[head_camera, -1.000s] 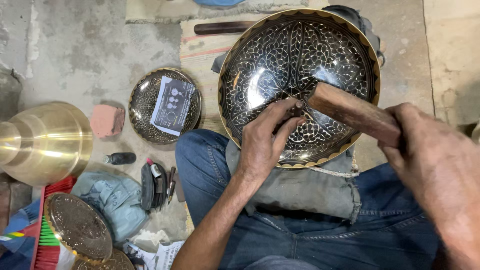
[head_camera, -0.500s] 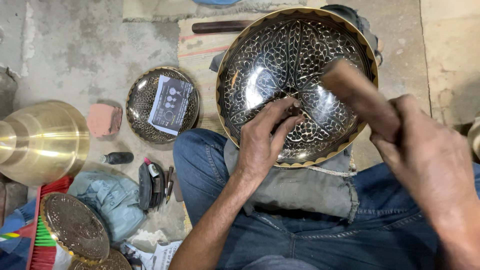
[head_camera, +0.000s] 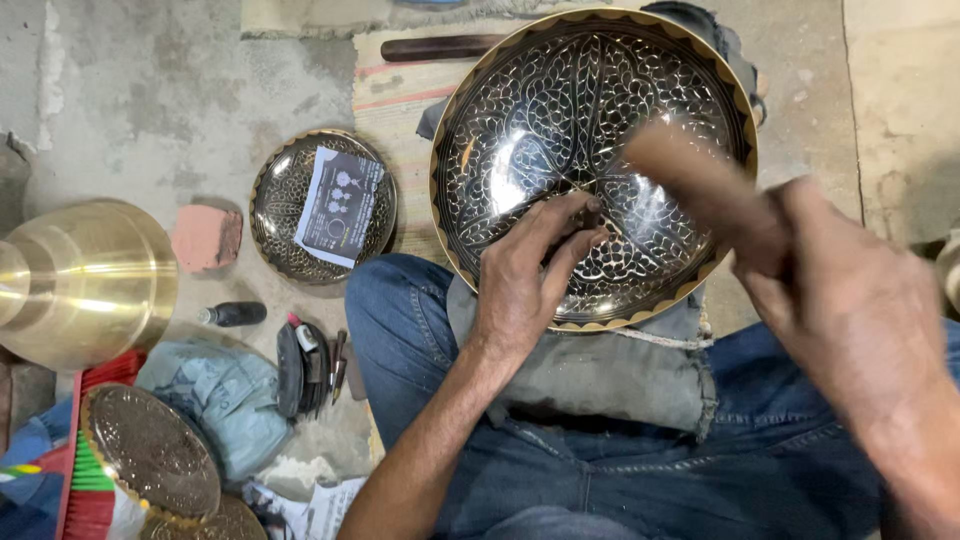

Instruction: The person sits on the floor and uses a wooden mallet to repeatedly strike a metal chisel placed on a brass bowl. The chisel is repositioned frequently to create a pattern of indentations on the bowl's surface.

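Observation:
A large dark metal bowl [head_camera: 560, 110] with engraved silver leaf patterns and a gold rim rests tilted on my lap, on a grey cloth [head_camera: 600, 365]. My left hand [head_camera: 525, 275] pinches a small dark chisel [head_camera: 583, 212] against the bowl's inner surface near its middle. My right hand [head_camera: 850, 300] grips a wooden mallet [head_camera: 690, 180], raised and blurred above the bowl's right side, apart from the chisel.
A smaller engraved plate [head_camera: 290, 235] with a printed card on it lies on the concrete floor at left. A brass vessel [head_camera: 75, 280], a pink stone [head_camera: 205, 238], a small dark bottle [head_camera: 232, 314], loose tools [head_camera: 305, 362] and embossed plates [head_camera: 150, 450] lie at left.
The mallet has lifted off the chisel and swung up and to the right. My left hand stays in place on the chisel inside the bowl.

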